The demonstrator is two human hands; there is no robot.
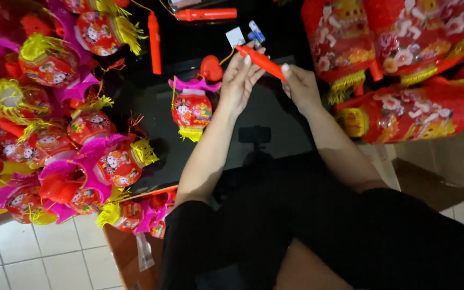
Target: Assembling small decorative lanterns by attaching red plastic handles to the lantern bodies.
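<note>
Between both hands, over the dark counter (275,115), runs a slim red stick handle (261,62), slanting down from upper left to lower right. The left hand (241,80) has its grip closed around the upper end, fingers (246,60) stretched along the shaft; the right hand (300,86) has its grip closed on the lower end, thumb and forefinger pinching it.

A thin yellow cord leads from the top of the handle, just left of the left grip, to a small red heart-shaped piece (211,67). Below that, left of the left wrist, hangs a small red lantern (191,110) with a pink top and a yellow fringe.

Just above the left fingertips lie a white tag (235,36) and a small blue part (255,33). Farther up and left lie two more red handles (155,43). Far left of the grips sits a heap of similar small lanterns (55,123); right of the right hand are large red lanterns (409,70) with flower prints. A cardboard box (436,172) stands below these.
</note>
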